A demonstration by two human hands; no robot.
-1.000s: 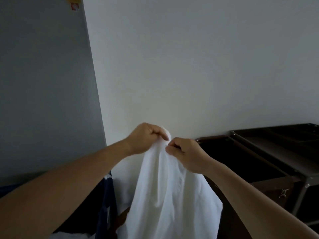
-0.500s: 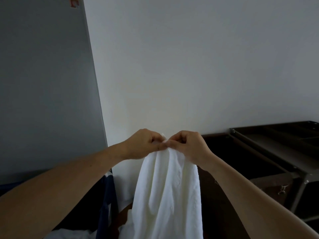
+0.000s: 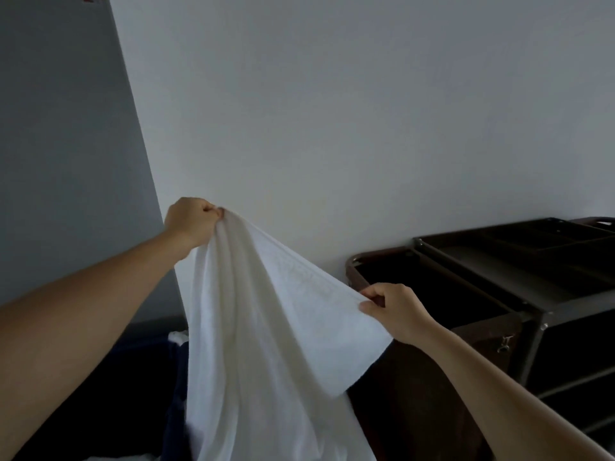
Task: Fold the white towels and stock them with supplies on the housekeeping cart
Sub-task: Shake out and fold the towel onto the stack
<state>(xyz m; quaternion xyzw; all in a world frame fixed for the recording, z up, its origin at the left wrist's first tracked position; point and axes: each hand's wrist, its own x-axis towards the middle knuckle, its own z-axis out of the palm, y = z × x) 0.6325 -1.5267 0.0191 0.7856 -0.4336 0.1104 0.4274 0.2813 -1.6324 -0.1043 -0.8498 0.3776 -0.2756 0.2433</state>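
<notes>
A white towel (image 3: 266,327) hangs in the air in front of me, stretched along its top edge between both hands. My left hand (image 3: 191,222) grips one corner up high, near the wall. Lower and to the right, my right hand (image 3: 396,307) pinches the top edge of the towel. The rest of the cloth drapes down past the bottom of the view. The dark housekeeping cart (image 3: 532,277) stands at the right against the wall, with its open bag frame just behind my right hand.
A white wall (image 3: 332,111) fills the background, with a grey panel (image 3: 60,161) at the left. A dark blue bin edge (image 3: 176,377) with more white cloth (image 3: 178,337) lies low at the left. The cart's top tray (image 3: 532,237) has several compartments.
My hands, together at the towel's top, have pulled apart: the left rose up and left, the right slid down and right along the edge, spreading the towel.
</notes>
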